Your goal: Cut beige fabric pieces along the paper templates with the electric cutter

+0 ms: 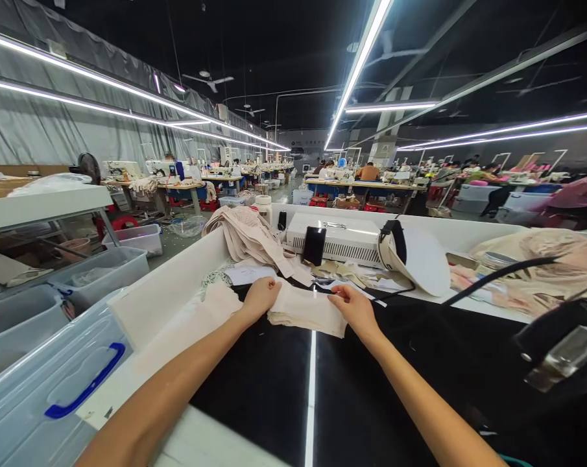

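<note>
A small stack of cream fabric pieces (307, 310) lies on the glossy black work surface (268, 389) in front of me. My left hand (263, 296) pinches the stack's upper left corner between thumb and fingers. At its right end, my right hand (354, 308) has thumb and fingertips closed on the edge of the cloth. More cream fabric (196, 324) lies beside my left forearm. Behind the stack are a heap of beige cut pieces (247, 237), a dark phone-like device (314, 245) standing upright, and a white slotted metal box (351, 237).
A white sun visor (422, 259) leans at the box's right end. Black cables (497, 275) and a dark blurred device (565, 344) stand at the right. A low white wall (171, 279) edges the table; plastic bins (103, 266) stand left. Sewing tables and people are farther back.
</note>
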Demonstrator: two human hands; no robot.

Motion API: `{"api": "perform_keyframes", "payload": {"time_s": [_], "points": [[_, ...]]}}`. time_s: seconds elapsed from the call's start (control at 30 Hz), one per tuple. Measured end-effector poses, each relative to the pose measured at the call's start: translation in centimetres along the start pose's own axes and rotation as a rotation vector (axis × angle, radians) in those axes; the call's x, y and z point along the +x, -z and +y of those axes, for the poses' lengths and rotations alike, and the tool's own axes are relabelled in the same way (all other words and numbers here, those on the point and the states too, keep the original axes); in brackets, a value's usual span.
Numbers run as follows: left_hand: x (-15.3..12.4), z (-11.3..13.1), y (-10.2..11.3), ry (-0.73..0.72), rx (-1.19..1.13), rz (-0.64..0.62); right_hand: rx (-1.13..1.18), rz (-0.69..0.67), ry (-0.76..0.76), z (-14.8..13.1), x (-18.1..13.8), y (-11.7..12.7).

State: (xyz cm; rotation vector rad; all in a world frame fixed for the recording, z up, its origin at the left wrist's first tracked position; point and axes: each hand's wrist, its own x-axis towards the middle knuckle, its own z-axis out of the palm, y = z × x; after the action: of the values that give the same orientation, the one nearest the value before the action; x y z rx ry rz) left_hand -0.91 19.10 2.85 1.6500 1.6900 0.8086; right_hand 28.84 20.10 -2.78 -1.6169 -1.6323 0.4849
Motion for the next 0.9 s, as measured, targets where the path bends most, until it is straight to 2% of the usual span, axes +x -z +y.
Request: {"api": "perform_keyframes", "payload": {"time_s": [0.1,0.27,0.5,0.63,0.77,0.83,0.9], "points": [[0.0,-0.9,-0.6,0.035,0.027,-0.019,-0.102,-0.053,-0.003,0.1,0.3,-0.4],[-0.1,-1.3,-1.1,0.057,0.076,-0.046,-0.265,-0.056,0.033,-0.8,-0.7,-0.8],[-0.6,-0.8,0.5,-0.023,0.203,-0.126,-0.471,-0.016,0.161,-4.1,-3.8,-1.4],[-2.1,-0.4,2.7,-0.178,0.274,-0.09,-0.49,-0.092,0.259,-6.2,-6.1,-2.6],[-4.0,-0.5,6.2,-0.288,0.32,0.003,-0.471,-0.18,0.328,-7.5,-8.0,-3.4],[-4.8,-1.6,8.5,-0.29,0.344,0.034,-0.454,-0.2,0.342,-7.9,-8.7,-3.4],[-5.3,-3.8,11.0,-0.262,0.423,0.08,-0.428,-0.207,0.353,-8.2,-9.5,-3.2]]}}
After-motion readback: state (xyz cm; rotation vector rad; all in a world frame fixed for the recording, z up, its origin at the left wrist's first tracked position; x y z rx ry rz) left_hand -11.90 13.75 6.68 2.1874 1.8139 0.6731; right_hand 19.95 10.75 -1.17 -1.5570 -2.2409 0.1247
